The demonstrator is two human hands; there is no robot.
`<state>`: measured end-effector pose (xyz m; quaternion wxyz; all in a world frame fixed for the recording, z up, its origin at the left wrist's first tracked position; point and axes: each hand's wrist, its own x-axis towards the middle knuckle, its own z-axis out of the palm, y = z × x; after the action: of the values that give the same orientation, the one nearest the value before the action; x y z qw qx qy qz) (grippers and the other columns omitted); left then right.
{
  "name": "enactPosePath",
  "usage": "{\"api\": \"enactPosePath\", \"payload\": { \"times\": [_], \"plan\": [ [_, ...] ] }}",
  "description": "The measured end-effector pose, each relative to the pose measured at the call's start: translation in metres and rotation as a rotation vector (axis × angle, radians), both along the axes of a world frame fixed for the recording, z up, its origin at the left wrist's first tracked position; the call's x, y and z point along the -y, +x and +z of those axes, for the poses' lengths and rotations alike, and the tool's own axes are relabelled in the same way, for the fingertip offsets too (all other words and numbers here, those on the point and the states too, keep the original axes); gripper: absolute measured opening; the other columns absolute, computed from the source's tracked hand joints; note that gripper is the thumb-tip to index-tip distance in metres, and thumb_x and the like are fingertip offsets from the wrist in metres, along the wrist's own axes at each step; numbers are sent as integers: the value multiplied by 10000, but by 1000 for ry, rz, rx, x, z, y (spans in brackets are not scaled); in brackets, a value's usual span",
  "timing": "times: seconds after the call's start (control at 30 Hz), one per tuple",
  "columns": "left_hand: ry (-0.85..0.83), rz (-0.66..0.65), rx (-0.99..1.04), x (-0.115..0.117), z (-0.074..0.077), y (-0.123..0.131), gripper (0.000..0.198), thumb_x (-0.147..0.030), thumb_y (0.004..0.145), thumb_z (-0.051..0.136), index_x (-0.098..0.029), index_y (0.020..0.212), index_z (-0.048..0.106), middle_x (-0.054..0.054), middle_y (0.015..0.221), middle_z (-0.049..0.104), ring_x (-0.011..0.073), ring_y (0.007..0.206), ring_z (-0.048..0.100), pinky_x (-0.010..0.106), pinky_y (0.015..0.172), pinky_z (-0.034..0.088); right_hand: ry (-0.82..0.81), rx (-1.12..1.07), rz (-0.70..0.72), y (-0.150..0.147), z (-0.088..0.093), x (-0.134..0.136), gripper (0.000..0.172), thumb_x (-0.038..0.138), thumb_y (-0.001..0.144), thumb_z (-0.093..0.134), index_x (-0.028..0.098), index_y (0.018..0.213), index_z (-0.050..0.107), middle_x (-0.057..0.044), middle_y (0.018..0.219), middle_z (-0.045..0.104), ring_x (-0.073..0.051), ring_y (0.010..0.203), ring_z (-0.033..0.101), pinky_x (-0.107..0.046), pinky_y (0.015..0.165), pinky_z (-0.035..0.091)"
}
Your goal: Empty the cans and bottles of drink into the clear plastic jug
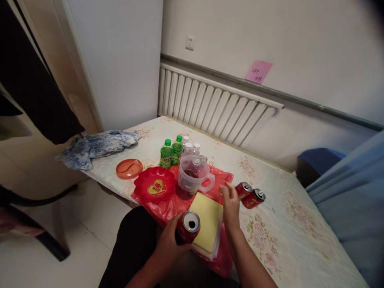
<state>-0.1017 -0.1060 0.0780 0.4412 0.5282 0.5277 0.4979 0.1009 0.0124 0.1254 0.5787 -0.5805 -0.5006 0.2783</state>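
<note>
On the table (300, 224), which wears a flowered cover, a crumpled blue cloth (96, 146) lies at the far left corner and a red plastic bag (223, 178) is spread along the near edge. On the bag stand a clear jug (192, 176) with a little dark liquid, a red dish (154, 186) and a stack of yellow sheets (208, 218). An orange lid (129, 169) rests just left of the dish, and green bottles (170, 153) stand behind the jug. At the near edge the left hand (168, 248) has its fingers wrapped round an open can (188, 227), held upright and touching or just beside the left side of the yellow sheets. The right hand (231, 204) holds nothing, fingers loosely spread, just beside two cans (250, 196) that lie on their sides on the bare cover right of the bag. I judge the main risk to be a spill: a tilt of the open can would wet the sheets beside it, if anything is left in it. The lying cans could roll if nudged, and the right forearm could knock the jug.
</note>
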Motion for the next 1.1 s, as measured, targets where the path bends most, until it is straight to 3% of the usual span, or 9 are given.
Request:
{"api": "enactPosePath", "payload": {
  "times": [0.07, 0.2, 0.33, 0.53, 0.8, 0.9, 1.0, 1.1],
  "plan": [
    [3, -21, 8, 1, 0, 5, 764, -85, 532, 741, -196, 1253, 516, 100, 1289, 600, 305, 1228, 536, 489, 1080, 394, -73, -60, 93, 7, -7, 28, 503, 478, 817, 588, 188, 1226, 554, -79, 1049, 693, -236, 974, 650, -372, 874, 497],
    [-13, -64, 7, 1, 8, 20, 765, -46, 518, 715, -188, 1242, 515, 99, 1288, 599, 297, 1229, 534, 470, 1077, 395, -167, -107, 430, 7, -9, 85, 513, 341, 693, 721, 192, 1163, 584, -92, 1069, 700, -263, 1019, 658, -395, 899, 517],
    [12, -139, 5, 3, 22, 38, 715, -117, 552, 748, -189, 1228, 527, 97, 1250, 619, 286, 1164, 579, 432, 1013, 458, -227, -77, 540, 1, 1, 123, 635, 215, 620, 734, 223, 1232, 563, -78, 1220, 656, -270, 1084, 638, -403, 936, 514],
    [79, -223, -70, 8, 28, 60, 702, -105, 550, 734, -189, 1221, 546, 93, 1227, 635, 276, 1137, 591, 398, 1011, 459, -241, -93, 407, 6, 3, 141, 708, 100, 552, 682, 224, 1240, 568, -56, 1206, 660, -267, 1120, 618, -375, 937, 517],
    [68, -483, 54, 6, 29, 88, 767, -67, 579, 695, -201, 1302, 478, 86, 1299, 600, 244, 1157, 582, 368, 1033, 445, -208, -33, 251, 27, -18, 146, 686, 132, 539, 688, 187, 1214, 580, -71, 1152, 685, -270, 1083, 640, -353, 896, 543],
    [69, -563, -9, 5, 23, 93, 838, -123, 578, 749, -210, 1352, 437, 94, 1340, 569, 254, 1199, 557, 378, 1048, 434, -187, 12, 139, 44, -24, 146, 651, 164, 537, 701, 186, 1180, 604, -78, 1109, 705, -288, 1051, 653, -389, 918, 533],
    [101, -452, -250, -5, 4, 88, 747, -205, 617, 746, -187, 1319, 489, 124, 1348, 558, 278, 1227, 535, 427, 1061, 420, -170, 50, 58, 67, -31, 144, 620, 221, 535, 727, 178, 1144, 624, -93, 1084, 713, -308, 1026, 656, -432, 927, 524],
    [257, -284, -533, -28, -18, 77, 409, -304, 812, 575, -169, 1198, 582, 126, 1207, 636, 252, 1142, 587, 430, 1010, 465, -168, 72, -32, 95, -38, 139, 629, 290, 536, 752, 161, 1139, 629, -115, 1088, 708, -323, 1025, 655, -444, 903, 534]
  ]
}}
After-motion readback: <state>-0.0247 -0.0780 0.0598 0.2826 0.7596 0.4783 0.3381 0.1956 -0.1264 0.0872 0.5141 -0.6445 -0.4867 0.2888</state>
